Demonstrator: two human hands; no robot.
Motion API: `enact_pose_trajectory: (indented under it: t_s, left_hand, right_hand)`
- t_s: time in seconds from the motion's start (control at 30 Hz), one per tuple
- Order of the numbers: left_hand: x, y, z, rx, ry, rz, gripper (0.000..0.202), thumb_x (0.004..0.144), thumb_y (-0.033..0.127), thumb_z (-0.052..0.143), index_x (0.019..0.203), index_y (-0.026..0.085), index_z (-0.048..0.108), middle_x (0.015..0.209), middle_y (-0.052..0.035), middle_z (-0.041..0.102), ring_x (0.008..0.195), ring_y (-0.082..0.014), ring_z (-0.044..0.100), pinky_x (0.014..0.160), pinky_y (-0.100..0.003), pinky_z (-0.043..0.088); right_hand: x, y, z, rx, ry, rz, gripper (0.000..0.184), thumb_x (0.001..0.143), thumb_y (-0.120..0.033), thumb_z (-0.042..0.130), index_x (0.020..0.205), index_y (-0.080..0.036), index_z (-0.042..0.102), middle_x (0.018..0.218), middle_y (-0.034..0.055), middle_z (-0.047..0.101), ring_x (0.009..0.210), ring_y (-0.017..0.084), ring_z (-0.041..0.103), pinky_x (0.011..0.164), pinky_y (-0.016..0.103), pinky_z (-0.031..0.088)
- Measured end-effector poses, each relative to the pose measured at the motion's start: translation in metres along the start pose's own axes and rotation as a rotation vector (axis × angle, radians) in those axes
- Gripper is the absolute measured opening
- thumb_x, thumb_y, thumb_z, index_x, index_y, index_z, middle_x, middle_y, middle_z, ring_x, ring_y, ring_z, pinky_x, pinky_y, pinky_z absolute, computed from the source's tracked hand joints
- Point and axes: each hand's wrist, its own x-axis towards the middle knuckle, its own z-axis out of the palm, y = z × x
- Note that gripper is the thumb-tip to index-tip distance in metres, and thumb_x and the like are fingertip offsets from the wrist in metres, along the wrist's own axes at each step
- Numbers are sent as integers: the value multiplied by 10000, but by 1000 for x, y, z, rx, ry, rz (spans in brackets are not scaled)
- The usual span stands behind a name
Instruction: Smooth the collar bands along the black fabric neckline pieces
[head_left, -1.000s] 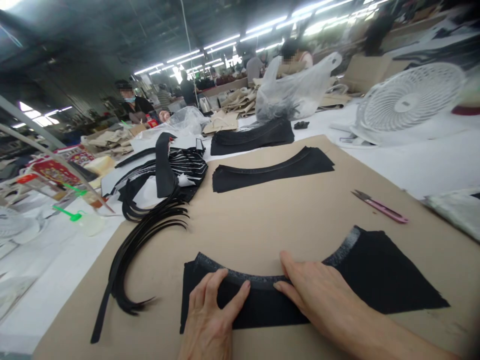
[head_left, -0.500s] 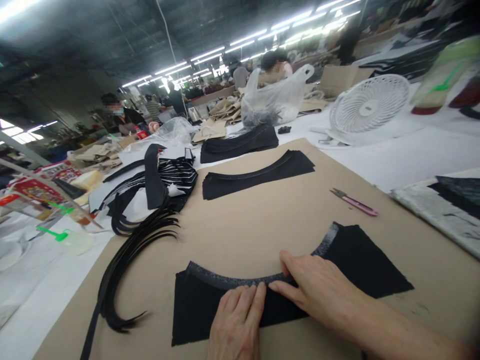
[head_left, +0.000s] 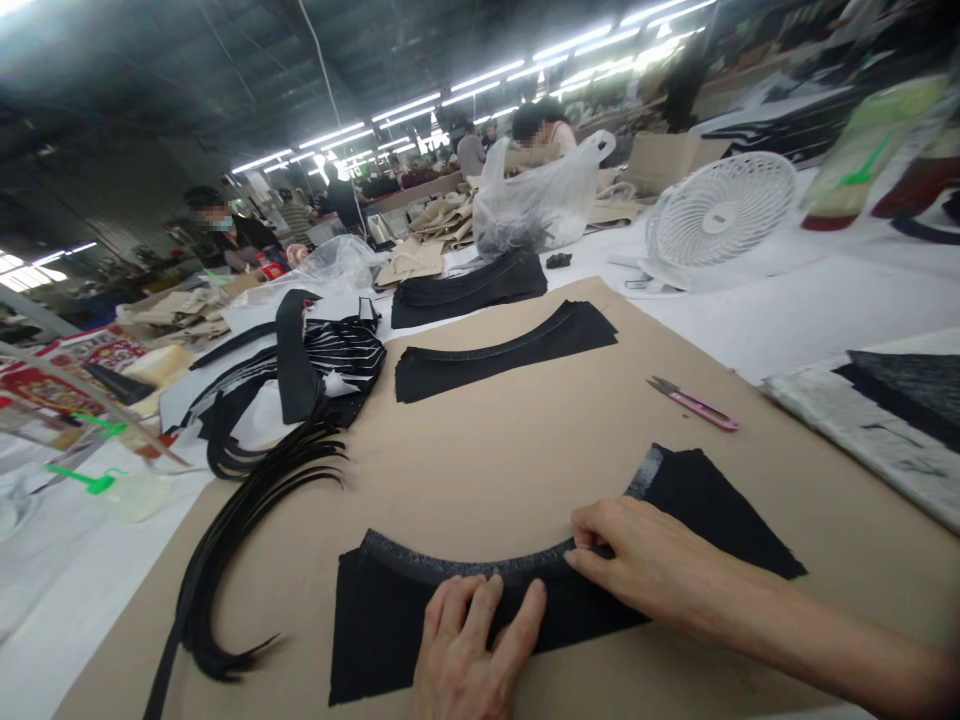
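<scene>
A black fabric piece (head_left: 375, 620) with a curved, grey-speckled folded edge lies before me on brown board. My left hand (head_left: 476, 645) rests on it just below the curve, open, its fingers somewhat apart and tips pressing near the folded strip. Further right along the curve, my right hand (head_left: 637, 560) is closed, thumb and forefinger pinching the edge of the same piece. Two similar black pieces lie beyond: a single curved one (head_left: 502, 355) and a thicker one (head_left: 472, 290). Pink-handled thread snips (head_left: 694, 404) lie on the board, blades toward the far left.
Long black strips (head_left: 217, 560) curl at left beside a heap of cut pieces (head_left: 345, 355). Green-nozzled bottles (head_left: 124, 495) stand or lie at far left. Behind are a white fan (head_left: 724, 215), a plastic bag (head_left: 525, 205) and several people working. A pale slab (head_left: 832, 410) sits at right.
My right hand has shifted right along the curved edge, away from the left hand. The left hand's fingers have spread wider. The view has moved slightly.
</scene>
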Motion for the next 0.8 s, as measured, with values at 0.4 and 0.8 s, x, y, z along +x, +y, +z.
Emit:
enact_pose_trajectory:
  t_s: [0.4, 0.8]
  left_hand:
    - [-2, -2, -2, 45, -48, 42, 418, 918, 245, 513, 1288, 439, 536, 1046, -29, 630, 1018, -179, 538, 1032, -379, 306]
    - [-3, -1, 3, 52, -9, 42, 365, 970, 204, 335, 1178, 223, 634, 994, -21, 687, 977, -170, 552, 1115, -360, 181]
  right_hand:
    - [6, -41, -24, 475, -228, 1, 118, 702, -236, 575, 608, -164, 575, 501, -48, 468, 493, 96, 421, 446, 215, 258]
    - [10, -1, -10, 16, -102, 8, 92, 688, -215, 569, 620, -194, 628, 626, 2, 616, 596, 142, 539, 512, 239, 293]
